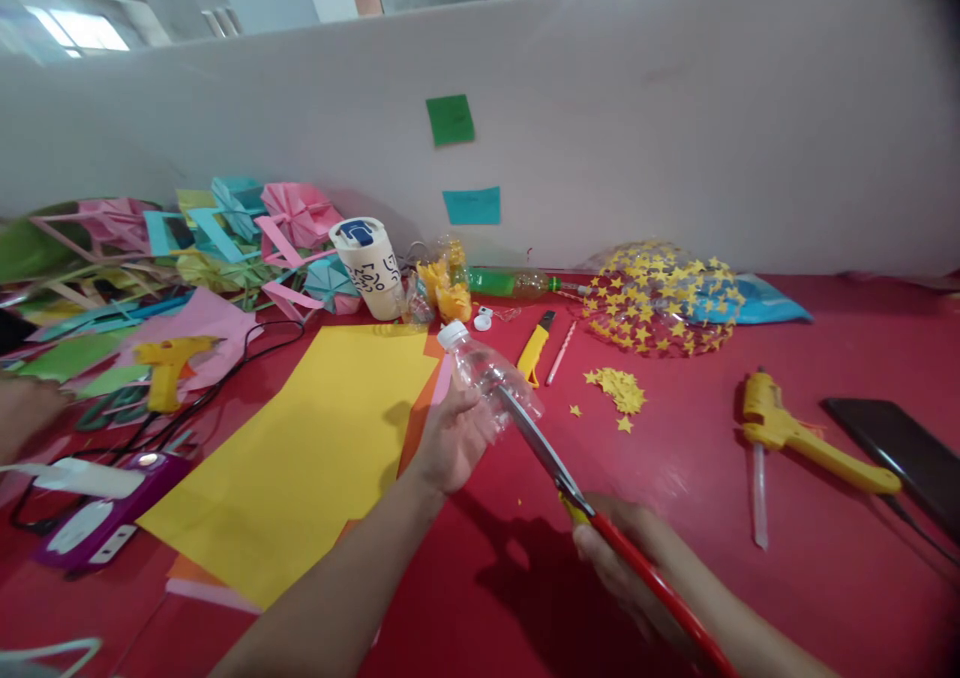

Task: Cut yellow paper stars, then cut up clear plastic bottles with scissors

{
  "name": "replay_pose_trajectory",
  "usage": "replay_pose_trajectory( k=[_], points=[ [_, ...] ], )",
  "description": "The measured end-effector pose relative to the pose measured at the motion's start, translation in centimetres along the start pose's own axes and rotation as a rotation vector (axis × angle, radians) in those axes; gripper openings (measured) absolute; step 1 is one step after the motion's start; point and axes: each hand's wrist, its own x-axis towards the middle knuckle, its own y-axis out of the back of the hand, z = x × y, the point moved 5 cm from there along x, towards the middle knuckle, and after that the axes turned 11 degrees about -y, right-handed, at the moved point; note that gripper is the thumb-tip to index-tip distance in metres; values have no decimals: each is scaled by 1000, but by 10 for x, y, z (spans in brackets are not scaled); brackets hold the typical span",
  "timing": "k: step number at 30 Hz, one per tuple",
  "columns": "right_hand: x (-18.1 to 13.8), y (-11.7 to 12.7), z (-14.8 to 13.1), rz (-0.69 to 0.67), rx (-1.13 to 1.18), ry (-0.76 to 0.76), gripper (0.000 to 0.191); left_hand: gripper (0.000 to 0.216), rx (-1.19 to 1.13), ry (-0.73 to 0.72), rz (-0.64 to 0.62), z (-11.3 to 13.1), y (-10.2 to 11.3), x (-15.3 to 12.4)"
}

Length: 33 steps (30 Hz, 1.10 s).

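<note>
My left hand [456, 443] is closed around a clear plastic bottle [491, 378] with a white cap, tilted with the cap up and to the left. The bottle's lower end looks cut off, though its edge is hard to make out. In my right hand [626, 548] is a pair of scissors [536, 441] with a long red handle. Their blades point up and left, and the tips reach the bottle's side. How far apart the blades are cannot be told. Beyond the bottle lie a yellow utility knife [536, 348] and a pink striped stick [561, 353].
Yellow paper [315, 438] lies left of my hands. A yellow glue gun [810, 438] and a phone [900, 453] are at right; another glue gun [169, 363] and a purple power strip [112, 513] at left. Small stars [619, 390] and a star-covered clear dome [660, 298] sit behind.
</note>
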Motion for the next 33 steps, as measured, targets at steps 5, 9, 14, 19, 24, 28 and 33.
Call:
replay_pose_trajectory(
  k=[5,9,14,19,24,28,33],
  points=[
    [-1,-1,-1,-11,7,-36,55,53,-4,-11,-2,1,-1,1],
    [-2,1,-3,-5,-20,-25,55,55,8,2,-4,-1,1,0],
    [-3,1,-2,-32,-12,-74,51,54,11,38,-30,-8,1,-4],
    [-1,1,-2,-11,37,-111,53,54,8,37,-23,-9,1,-4],
    [-2,1,-5,-2,18,-82,55,56,13,43,-35,-8,-1,-5],
    [-6,3,-8,-29,-3,-78,54,55,59,25,-94,-9,-1,-5],
    [-8,3,-9,-34,11,-102,53,55,81,8,-139,-10,0,-5]
  ],
)
